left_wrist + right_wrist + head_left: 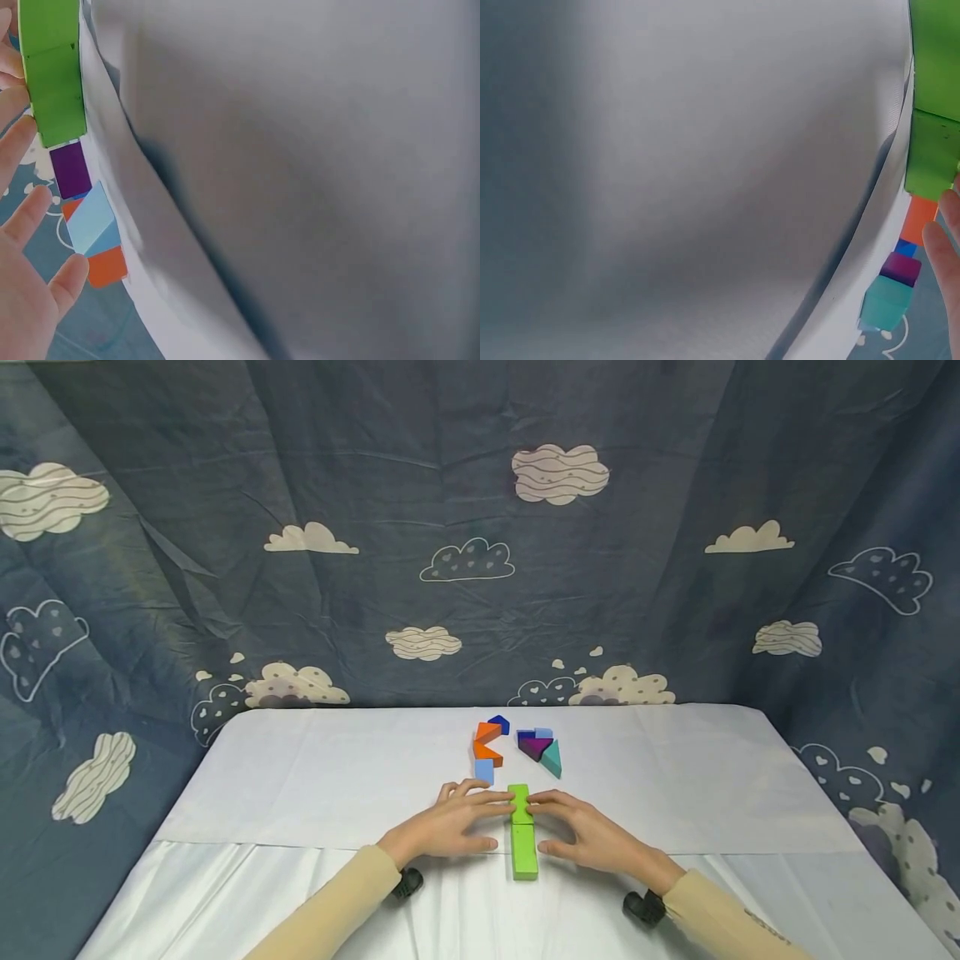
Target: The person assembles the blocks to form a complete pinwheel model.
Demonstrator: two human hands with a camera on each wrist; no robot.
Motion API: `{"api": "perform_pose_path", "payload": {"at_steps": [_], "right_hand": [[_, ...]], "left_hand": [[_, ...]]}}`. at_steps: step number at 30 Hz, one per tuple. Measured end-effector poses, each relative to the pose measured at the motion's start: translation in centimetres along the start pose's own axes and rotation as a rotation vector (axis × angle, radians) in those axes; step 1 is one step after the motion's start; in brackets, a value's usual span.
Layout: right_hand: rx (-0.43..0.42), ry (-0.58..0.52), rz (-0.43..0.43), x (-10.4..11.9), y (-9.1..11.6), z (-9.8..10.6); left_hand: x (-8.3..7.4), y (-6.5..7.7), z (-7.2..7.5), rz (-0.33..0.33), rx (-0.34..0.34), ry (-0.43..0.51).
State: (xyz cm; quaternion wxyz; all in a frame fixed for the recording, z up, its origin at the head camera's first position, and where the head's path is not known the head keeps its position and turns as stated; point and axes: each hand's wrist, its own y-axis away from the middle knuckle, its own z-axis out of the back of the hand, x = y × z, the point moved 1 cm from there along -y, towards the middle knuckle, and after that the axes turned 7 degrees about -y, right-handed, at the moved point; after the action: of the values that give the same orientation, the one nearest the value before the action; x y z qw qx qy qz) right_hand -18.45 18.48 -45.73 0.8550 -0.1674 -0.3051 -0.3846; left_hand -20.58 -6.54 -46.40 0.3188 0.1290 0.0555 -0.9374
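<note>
Two green blocks lie end to end in a line on the white cloth, the far green block (519, 802) meeting the near green block (523, 852). From the left, my left hand (453, 825) reaches in with fingers extended, its fingertips at the far block's side. On the opposite side, my right hand (588, 832) has its fingertips at the same block, fingers lightly bent. Both thumbs stay apart from the near block. In the left wrist view, fingertips rest along the green block (60, 97); the right wrist view shows fingers beside the green block (930, 154).
Beyond the green blocks, a left group has a light blue block (483, 770), orange triangular blocks (488, 755) and a dark blue block (500, 724). A right group has a purple block (535, 747) and a teal triangular block (552, 760). A cloud-patterned curtain (465, 610) hangs behind the table.
</note>
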Motion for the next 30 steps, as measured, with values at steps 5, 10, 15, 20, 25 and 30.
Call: {"api": "perform_pose_path", "payload": {"at_steps": [5,10,15,20,25,30], "right_hand": [[-0.011,-0.004,0.000,0.0,0.0,0.0],[-0.011,0.000,-0.009,0.0,0.0,0.1],[0.004,0.005,-0.019,-0.2,0.0,0.1],[0.015,0.013,-0.011,-0.3,0.1,0.2],[0.020,0.031,-0.012,-0.4,0.2,0.2],[0.020,0.032,0.000,-0.5,0.3,0.3]], "left_hand": [[-0.4,0.4,0.3,-0.014,-0.002,0.011],[-1.0,0.9,0.6,-0.096,-0.026,0.028],[-1.5,1.3,0.3,-0.172,-0.022,0.016],[-1.8,1.5,0.0,-0.195,-0.025,-0.042],[-2.1,1.5,-0.1,-0.193,-0.029,-0.049],[-2.4,1.6,-0.1,-0.190,-0.021,-0.048]]}}
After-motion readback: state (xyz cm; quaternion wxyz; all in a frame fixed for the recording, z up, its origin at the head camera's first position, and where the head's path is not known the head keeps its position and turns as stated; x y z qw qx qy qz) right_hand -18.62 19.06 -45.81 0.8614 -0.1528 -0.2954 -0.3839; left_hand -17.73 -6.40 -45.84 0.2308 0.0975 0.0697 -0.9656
